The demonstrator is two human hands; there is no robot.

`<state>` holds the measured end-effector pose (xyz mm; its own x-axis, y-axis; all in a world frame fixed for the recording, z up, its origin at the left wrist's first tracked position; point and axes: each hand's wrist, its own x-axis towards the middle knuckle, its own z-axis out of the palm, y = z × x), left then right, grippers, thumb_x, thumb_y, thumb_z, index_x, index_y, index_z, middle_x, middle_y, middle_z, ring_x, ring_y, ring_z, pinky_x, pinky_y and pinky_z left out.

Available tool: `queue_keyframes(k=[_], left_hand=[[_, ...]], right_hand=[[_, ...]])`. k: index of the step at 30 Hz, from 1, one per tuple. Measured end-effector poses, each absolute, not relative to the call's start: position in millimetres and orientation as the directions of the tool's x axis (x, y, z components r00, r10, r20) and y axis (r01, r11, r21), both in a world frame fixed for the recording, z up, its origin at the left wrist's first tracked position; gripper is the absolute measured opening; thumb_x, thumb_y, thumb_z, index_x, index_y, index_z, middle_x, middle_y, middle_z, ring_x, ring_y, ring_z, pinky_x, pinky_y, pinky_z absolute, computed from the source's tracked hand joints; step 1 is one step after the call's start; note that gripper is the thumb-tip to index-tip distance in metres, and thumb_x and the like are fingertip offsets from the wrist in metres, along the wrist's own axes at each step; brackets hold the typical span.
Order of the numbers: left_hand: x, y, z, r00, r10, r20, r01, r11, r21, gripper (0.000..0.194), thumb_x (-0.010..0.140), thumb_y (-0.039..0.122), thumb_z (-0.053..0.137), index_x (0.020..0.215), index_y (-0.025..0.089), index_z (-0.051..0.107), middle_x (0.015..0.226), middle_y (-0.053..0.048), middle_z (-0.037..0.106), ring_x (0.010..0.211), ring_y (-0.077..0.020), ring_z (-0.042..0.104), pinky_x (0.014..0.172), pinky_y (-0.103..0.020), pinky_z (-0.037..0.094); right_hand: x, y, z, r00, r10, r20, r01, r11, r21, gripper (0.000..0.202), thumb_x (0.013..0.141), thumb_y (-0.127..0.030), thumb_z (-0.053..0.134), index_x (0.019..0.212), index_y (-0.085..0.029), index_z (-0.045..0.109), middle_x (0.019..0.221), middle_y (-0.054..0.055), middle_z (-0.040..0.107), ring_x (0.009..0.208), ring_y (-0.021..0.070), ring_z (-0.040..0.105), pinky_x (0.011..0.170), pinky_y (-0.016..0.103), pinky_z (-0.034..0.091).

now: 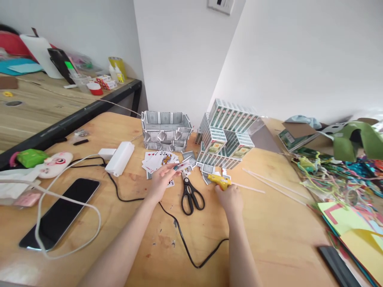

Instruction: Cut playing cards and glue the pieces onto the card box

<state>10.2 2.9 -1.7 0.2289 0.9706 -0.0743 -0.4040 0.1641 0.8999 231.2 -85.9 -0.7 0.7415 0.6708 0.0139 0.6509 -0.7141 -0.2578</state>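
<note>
My left hand (162,180) pinches a small folded playing card (182,165) above the table. My right hand (229,198) is closed around a yellow glue gun (219,181), whose nozzle points left toward the card. Loose playing cards (155,160) lie fanned out beyond my left hand, and folded card pieces (204,169) are scattered between the hands. Black-handled scissors (192,195) rest on the table between my forearms. Behind them stands an open box built from folded cards (166,135).
Stacked card packs (224,135) stand at the back. Glue sticks (269,181) lie to the right, near a pile of craft scraps (335,175). A black cord (179,231) crosses the front. On the left are a phone (61,213), a white power adapter (120,158) and a white cable (98,223).
</note>
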Motion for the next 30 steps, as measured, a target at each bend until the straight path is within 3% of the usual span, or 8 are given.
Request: queue_keyframes(k=[5,8,15,20,30], left_hand=[[10,3,-1,0.222,0.971,-0.088,-0.265,0.146,0.953,0.035,0.067,0.038,0.067,0.091,0.012,0.064,0.092,-0.010,0.069,0.078,-0.0201,0.066,0.084,-0.040,0.050],[10,1,3,0.218,0.972,-0.082,-0.185,0.123,0.975,0.033,0.068,0.037,0.066,0.091,0.014,0.064,0.094,-0.010,0.068,0.078,-0.0205,0.066,0.083,-0.040,0.049],[13,-8,7,0.389,0.921,0.007,-0.115,0.041,0.993,0.027,0.070,0.034,0.064,0.090,0.016,0.064,0.097,-0.008,0.067,0.086,-0.0213,0.064,0.081,-0.036,0.051],[15,-11,5,0.467,0.884,0.008,-0.113,0.051,0.992,0.026,0.074,0.034,0.061,0.093,0.017,0.063,0.098,-0.008,0.067,0.084,-0.0208,0.065,0.081,-0.037,0.051],[21,-13,-4,0.397,0.918,0.009,-0.132,0.048,0.990,0.030,0.074,0.039,0.060,0.093,0.016,0.061,0.088,-0.007,0.069,0.076,-0.0212,0.066,0.074,-0.037,0.054]], right_hand=[[229,-95,1,0.768,0.640,0.038,0.532,-0.603,-0.595,0.041,0.066,-0.055,0.050,0.083,-0.018,0.055,0.077,0.010,0.065,0.070,0.0258,0.063,0.058,0.030,0.044],[221,-98,3,0.767,0.630,0.120,0.507,-0.481,-0.716,0.041,0.066,-0.057,0.051,0.080,-0.019,0.053,0.064,0.003,0.061,0.060,0.0210,0.059,0.052,0.026,0.041],[202,-99,13,0.762,0.623,0.178,0.533,-0.446,-0.719,0.038,0.064,-0.056,0.056,0.059,-0.024,0.037,0.049,-0.006,0.045,0.043,0.0125,0.043,0.044,0.023,0.034],[206,-100,7,0.734,0.659,0.165,0.572,-0.468,-0.674,0.036,0.064,-0.055,0.057,0.063,-0.024,0.039,0.054,-0.003,0.052,0.048,0.0149,0.050,0.047,0.024,0.035],[207,-100,-2,0.688,0.682,0.247,0.662,-0.452,-0.597,0.039,0.069,-0.059,0.050,0.076,-0.021,0.048,0.063,0.002,0.059,0.054,0.0191,0.056,0.053,0.027,0.037]])
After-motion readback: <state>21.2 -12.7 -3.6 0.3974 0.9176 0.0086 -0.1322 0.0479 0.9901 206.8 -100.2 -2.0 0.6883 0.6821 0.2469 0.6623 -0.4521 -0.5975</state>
